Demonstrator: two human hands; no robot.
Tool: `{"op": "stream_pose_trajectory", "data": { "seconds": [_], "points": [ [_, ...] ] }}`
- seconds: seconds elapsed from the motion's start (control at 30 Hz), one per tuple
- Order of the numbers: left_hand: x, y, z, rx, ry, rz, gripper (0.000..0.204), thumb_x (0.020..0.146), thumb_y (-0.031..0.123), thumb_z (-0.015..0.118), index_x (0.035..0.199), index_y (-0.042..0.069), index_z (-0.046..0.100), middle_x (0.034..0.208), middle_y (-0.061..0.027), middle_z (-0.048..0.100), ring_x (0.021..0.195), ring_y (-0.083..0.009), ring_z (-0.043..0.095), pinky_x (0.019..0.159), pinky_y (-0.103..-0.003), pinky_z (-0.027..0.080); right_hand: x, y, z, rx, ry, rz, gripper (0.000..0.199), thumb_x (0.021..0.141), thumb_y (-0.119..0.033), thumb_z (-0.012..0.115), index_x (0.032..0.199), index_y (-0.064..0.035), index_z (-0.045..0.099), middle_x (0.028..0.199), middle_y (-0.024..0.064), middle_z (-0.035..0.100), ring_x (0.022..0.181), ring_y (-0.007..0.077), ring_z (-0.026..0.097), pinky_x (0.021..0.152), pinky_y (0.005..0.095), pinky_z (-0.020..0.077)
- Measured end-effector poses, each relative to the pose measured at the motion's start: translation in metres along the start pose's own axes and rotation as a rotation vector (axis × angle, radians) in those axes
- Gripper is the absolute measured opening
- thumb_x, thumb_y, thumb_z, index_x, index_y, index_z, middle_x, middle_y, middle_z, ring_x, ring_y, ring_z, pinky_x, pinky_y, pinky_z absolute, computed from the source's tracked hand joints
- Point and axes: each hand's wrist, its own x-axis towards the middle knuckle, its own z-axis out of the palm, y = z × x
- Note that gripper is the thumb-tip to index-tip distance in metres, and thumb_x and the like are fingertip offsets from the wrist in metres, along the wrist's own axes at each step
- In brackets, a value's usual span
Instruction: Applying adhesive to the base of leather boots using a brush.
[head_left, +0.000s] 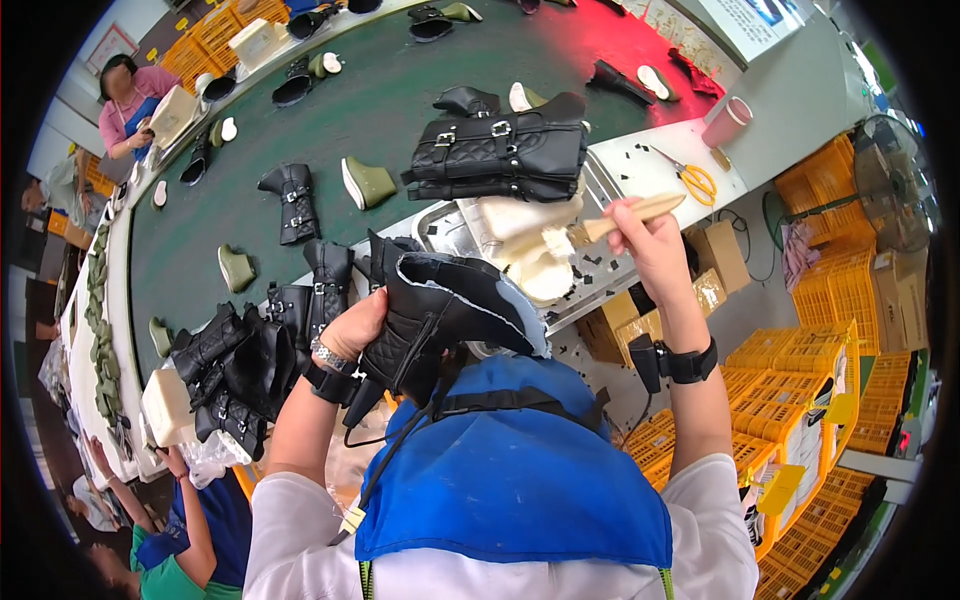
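In my left hand point(357, 326) is a black quilted boot upper point(415, 325), its open edge turned up and lined with a pale band. My fingers are wrapped round its left side, close above my blue apron. My right hand point(645, 240) grips a wooden-handled brush point(658, 205). Its bristle end points left, over a white tub point(543, 275) caked with cream-coloured glue. The tub stands on a metal tray point(440, 228). Just beyond, a stack of black buckled boot uppers point(500, 150) lies at the tray's far side.
A green conveyor belt point(330, 125) carries olive wedge soles point(367, 184) and black uppers. More uppers point(235, 365) pile up at left. Orange scissors point(692, 180) and a pink cup point(728, 120) sit at right, above yellow crates point(790, 370). Other people work along the left side.
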Motion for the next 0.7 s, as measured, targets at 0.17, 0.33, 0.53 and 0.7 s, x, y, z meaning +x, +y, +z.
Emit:
{"op": "stream_pose_trajectory", "data": {
  "seconds": [0.17,0.33,0.53,0.7],
  "points": [
    [0.010,0.007,0.010,-0.016,-0.089,-0.051,0.074,0.087,0.059,0.039,0.121,-0.006,0.044,0.116,-0.0150,0.056,0.106,-0.0215,0.055,0.092,-0.033,0.044,-0.006,-0.057,0.065,-0.105,-0.186,-0.361,0.011,0.083,-0.009,0.061,0.091,-0.0011,0.061,0.074,0.0016,0.060,0.061,0.0077,0.054,0.055,0.0209,0.0425],
    [0.018,0.011,0.021,-0.023,-0.101,-0.084,0.068,0.090,0.054,0.038,0.122,-0.005,0.044,0.116,-0.0137,0.056,0.106,-0.0198,0.054,0.092,-0.031,0.043,0.008,-0.055,0.093,-0.363,-0.332,-0.855,0.013,0.076,-0.005,0.067,0.087,-0.0017,0.061,0.070,0.0071,0.059,0.058,0.0179,0.056,0.053,0.0273,0.0434],
    [0.016,0.006,0.020,0.029,-0.083,-0.094,0.072,0.088,0.057,0.035,0.123,-0.006,0.042,0.114,-0.0154,0.056,0.102,-0.0221,0.057,0.089,-0.033,0.046,0.007,-0.050,0.091,-0.595,-0.348,-0.954,0.010,0.072,-0.006,0.068,0.078,-0.0038,0.060,0.067,0.0080,0.058,0.059,0.0253,0.057,0.052,0.0331,0.0443],
    [0.011,0.002,0.022,0.012,-0.009,-0.066,0.080,0.085,0.063,0.034,0.125,-0.006,0.039,0.112,-0.0182,0.057,0.099,-0.0261,0.059,0.087,-0.036,0.048,0.000,-0.050,0.081,-0.730,-0.374,-0.890,0.010,0.073,-0.008,0.068,0.076,-0.0051,0.059,0.066,0.0073,0.057,0.059,0.0260,0.057,0.053,0.0340,0.0443]
  ]
}}
